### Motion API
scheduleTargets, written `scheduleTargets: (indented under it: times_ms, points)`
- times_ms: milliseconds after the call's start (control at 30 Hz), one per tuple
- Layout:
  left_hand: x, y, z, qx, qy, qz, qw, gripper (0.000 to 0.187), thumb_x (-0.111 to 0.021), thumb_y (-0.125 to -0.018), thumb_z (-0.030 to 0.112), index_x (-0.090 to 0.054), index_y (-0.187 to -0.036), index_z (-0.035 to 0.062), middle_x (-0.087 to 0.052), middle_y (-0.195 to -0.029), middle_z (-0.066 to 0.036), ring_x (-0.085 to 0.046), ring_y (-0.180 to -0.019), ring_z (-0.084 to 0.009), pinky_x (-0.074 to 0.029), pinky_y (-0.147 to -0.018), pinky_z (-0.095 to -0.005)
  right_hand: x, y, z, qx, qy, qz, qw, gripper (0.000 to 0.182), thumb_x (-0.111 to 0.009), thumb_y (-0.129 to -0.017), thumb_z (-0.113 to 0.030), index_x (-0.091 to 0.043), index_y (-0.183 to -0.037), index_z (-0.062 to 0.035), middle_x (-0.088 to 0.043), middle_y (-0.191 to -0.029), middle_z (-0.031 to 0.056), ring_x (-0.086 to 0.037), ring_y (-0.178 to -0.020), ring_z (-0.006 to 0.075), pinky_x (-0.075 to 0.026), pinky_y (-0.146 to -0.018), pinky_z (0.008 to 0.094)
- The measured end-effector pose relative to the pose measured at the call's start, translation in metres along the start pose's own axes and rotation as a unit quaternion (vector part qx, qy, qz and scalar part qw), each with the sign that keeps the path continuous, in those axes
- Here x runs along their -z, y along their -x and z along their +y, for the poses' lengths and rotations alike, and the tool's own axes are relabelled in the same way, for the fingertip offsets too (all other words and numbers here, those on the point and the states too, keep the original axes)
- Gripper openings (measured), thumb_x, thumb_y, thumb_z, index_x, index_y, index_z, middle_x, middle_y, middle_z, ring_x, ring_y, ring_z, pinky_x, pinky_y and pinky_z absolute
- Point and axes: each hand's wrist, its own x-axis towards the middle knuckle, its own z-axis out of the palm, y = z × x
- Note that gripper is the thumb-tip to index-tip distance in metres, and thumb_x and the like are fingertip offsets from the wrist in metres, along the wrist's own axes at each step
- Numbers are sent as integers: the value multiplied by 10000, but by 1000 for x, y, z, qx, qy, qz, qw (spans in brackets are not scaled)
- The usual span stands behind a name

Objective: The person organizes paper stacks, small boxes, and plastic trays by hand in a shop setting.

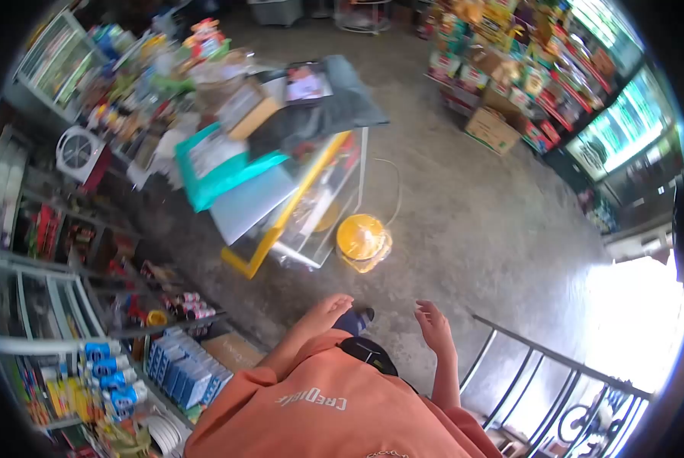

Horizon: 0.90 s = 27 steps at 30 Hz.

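Observation:
I look down at my orange shirt and both bare forearms over a concrete floor. My left hand (328, 311) hangs empty with loosely curled fingers, just above my dark shoe (355, 319). To its right my right hand (433, 324) is empty too, its fingers slightly apart. A yellow round container (363, 240) sits on the floor ahead of both hands, beside a glass counter with a yellow frame (296, 206).
Shelves of packaged goods (113, 359) line the left side. The counter top carries a teal folder (216, 164) and clutter. Boxes and stocked racks (510, 84) stand at the far right. A black metal railing (540, 382) is at the lower right, by a bright doorway.

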Motion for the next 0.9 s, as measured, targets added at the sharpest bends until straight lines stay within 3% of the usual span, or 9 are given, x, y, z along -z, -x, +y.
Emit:
scheduleTargets:
  times_ms: [167, 333, 433, 600, 733, 900]
  points:
    - [-20, -101, 71, -45, -95, -95, 990, 341, -564, -1029, 289, -626, -1231, 21, -716, -1120, -124, -692, -1038, -227, -528, -906, -335, 53, -17, 20, -57, -40, 64, 996, 346, -612, -973, -245, -631, -1261, -54, -705, -1099, 179, -704, -1008, 296, -537, -875, 382]
    - [-45, -216, 94, -55, -50, -126, 989, 370, -534, -1047, 323, -613, -1263, 33, -693, -1157, -122, -654, -1118, -202, -484, -979, -339, 109, -97, 26, -55, -50, 70, 995, 354, -614, -980, -250, -625, -1276, -57, -705, -1115, 172, -702, -1026, 272, -536, -875, 374]
    - [-55, -291, 111, -77, -60, -108, 989, 359, -529, -1050, 320, -616, -1259, 42, -690, -1163, -120, -653, -1117, -202, -489, -973, -337, 154, -183, 12, -36, -12, 62, 997, 355, -614, -982, -251, -622, -1278, -56, -705, -1122, 173, -701, -1033, 269, -537, -873, 374]
    - [-59, -408, 168, -83, 51, -62, 993, 396, -547, -1036, 350, -618, -1235, 14, -700, -1134, -139, -675, -1086, -254, -520, -936, -358, 229, -323, -42, 10, 38, 28, 999, 341, -610, -986, -254, -623, -1264, -58, -708, -1092, 168, -701, -1018, 290, -544, -859, 389]
    - [-33, -474, 232, -97, 27, 2, 995, 410, -533, -1045, 349, -605, -1257, 6, -689, -1171, -131, -668, -1091, -239, -522, -938, -353, 268, -434, -81, 64, 28, 3, 998, 333, -596, -991, -251, -624, -1265, -63, -708, -1073, 159, -699, -1009, 292, -543, -861, 394]
    - [12, -553, 278, -70, 113, 51, 990, 392, -521, -1054, 315, -594, -1276, 0, -680, -1180, -120, -652, -1076, -200, -510, -943, -331, 295, -568, -110, 58, 13, -50, 997, 349, -572, -1000, -264, -618, -1282, -64, -698, -1121, 167, -685, -1052, 285, -531, -894, 395]
